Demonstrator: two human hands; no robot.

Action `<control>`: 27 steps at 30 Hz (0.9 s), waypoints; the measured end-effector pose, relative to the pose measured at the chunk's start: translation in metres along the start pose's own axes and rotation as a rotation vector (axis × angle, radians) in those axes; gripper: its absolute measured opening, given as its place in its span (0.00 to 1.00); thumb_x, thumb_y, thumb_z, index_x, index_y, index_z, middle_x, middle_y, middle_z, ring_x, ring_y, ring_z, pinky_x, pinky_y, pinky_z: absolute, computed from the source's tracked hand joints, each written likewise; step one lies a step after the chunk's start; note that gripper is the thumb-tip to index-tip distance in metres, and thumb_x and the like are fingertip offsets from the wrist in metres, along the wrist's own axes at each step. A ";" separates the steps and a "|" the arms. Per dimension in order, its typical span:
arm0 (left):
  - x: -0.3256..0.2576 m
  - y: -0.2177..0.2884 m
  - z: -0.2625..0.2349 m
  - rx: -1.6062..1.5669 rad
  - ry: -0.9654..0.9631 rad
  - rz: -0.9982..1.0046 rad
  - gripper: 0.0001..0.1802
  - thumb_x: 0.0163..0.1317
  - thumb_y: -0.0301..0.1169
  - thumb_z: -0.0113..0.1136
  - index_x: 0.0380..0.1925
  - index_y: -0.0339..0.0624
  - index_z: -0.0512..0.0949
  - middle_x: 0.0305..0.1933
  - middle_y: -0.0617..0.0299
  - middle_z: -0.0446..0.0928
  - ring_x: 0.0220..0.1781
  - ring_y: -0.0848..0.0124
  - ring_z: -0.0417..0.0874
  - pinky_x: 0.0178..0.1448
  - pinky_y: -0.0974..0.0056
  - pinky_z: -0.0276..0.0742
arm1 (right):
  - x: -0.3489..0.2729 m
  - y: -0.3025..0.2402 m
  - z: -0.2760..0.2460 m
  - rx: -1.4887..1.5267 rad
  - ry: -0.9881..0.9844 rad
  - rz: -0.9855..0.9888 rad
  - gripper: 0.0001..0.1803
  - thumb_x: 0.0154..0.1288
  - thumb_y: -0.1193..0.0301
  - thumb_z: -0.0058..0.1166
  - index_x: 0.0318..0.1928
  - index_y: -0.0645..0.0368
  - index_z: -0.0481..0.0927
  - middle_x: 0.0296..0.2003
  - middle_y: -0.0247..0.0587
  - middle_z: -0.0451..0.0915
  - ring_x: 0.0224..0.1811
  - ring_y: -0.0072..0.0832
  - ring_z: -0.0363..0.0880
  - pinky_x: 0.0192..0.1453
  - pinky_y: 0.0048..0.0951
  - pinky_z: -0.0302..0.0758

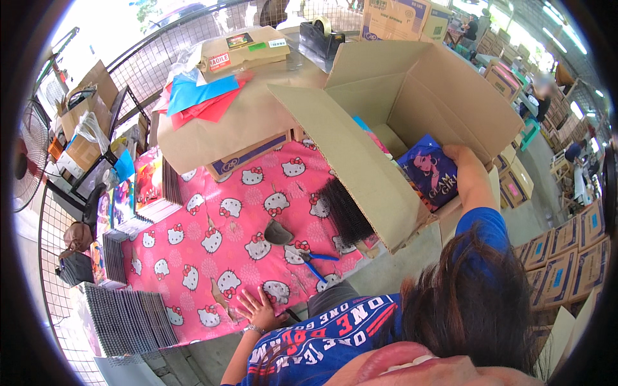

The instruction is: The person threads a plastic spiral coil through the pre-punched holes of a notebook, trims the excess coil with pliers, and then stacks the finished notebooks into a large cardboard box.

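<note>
My right hand [467, 164] reaches into a large open cardboard box [360, 161] and grips the top edge of a blue book with a cartoon figure on its cover [430, 170]. The book stands tilted among other books inside the box. Fingers spread, my left hand [257, 309] rests flat on a pink tablecloth printed with cartoon cats [212, 238], holding nothing. Blue-handled pliers [315, 260] lie on the cloth just right of and above that hand.
A bundle of black binding combs [344, 209] lies against the box's near flap. Stacks of spiral notebooks [129, 315] line the table's left edge. Brown, red and blue paper sheets [206, 100] and a tape dispenser [318, 35] lie behind. Several cardboard cartons [566, 257] are piled at right.
</note>
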State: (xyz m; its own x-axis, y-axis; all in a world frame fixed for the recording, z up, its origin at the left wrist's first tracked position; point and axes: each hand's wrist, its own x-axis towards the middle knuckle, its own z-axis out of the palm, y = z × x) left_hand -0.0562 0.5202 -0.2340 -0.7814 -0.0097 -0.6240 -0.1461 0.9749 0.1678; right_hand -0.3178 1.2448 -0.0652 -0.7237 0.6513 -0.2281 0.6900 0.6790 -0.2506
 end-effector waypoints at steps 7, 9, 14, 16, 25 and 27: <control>0.002 -0.003 0.003 -0.008 0.024 -0.009 0.80 0.39 0.67 0.71 0.75 0.42 0.25 0.74 0.27 0.13 0.71 0.26 0.08 0.62 0.16 0.17 | 0.005 -0.007 -0.006 -0.252 -0.107 -0.057 0.23 0.63 0.72 0.44 0.57 0.62 0.80 0.58 0.53 0.79 0.58 0.40 0.78 0.61 0.44 0.72; 0.003 -0.003 0.005 -0.007 0.026 -0.009 0.80 0.38 0.67 0.71 0.75 0.43 0.25 0.74 0.27 0.13 0.71 0.26 0.08 0.62 0.16 0.17 | -0.004 -0.009 -0.009 -0.247 -0.081 -0.070 0.23 0.63 0.71 0.44 0.57 0.62 0.80 0.59 0.54 0.77 0.60 0.40 0.77 0.63 0.44 0.70; 0.004 -0.006 0.004 -0.023 0.023 0.006 0.82 0.35 0.69 0.72 0.75 0.44 0.25 0.73 0.27 0.12 0.72 0.26 0.08 0.61 0.15 0.17 | -0.019 -0.012 -0.011 -0.312 -0.019 -0.107 0.25 0.65 0.65 0.44 0.60 0.57 0.77 0.64 0.49 0.74 0.67 0.42 0.70 0.70 0.42 0.64; 0.012 -0.008 0.014 -0.022 0.039 0.018 0.83 0.34 0.69 0.72 0.75 0.44 0.25 0.73 0.27 0.12 0.71 0.25 0.09 0.61 0.15 0.17 | -0.013 -0.006 -0.016 -0.419 -0.035 -0.094 0.25 0.66 0.63 0.44 0.62 0.55 0.76 0.65 0.47 0.73 0.69 0.42 0.69 0.71 0.42 0.62; 0.071 -0.050 0.099 0.695 0.936 -0.114 0.40 0.72 0.44 0.43 0.77 0.55 0.37 0.78 0.33 0.24 0.77 0.29 0.21 0.63 0.14 0.25 | -0.061 -0.039 -0.024 -0.101 -0.053 0.018 0.26 0.67 0.62 0.45 0.63 0.54 0.75 0.67 0.46 0.70 0.70 0.42 0.66 0.72 0.42 0.61; 0.062 -0.040 0.082 0.244 0.497 -0.052 0.42 0.71 0.45 0.44 0.77 0.55 0.36 0.78 0.33 0.23 0.76 0.28 0.19 0.63 0.14 0.24 | -0.070 -0.034 -0.027 -0.042 -0.058 0.064 0.26 0.67 0.61 0.45 0.63 0.53 0.75 0.67 0.46 0.69 0.71 0.42 0.65 0.73 0.42 0.61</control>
State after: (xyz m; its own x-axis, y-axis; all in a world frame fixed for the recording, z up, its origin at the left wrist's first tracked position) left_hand -0.0488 0.4985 -0.3420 -0.9777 -0.1057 -0.1813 -0.0939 0.9930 -0.0722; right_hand -0.2901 1.1852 -0.0152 -0.6768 0.6739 -0.2965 0.7336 0.6512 -0.1945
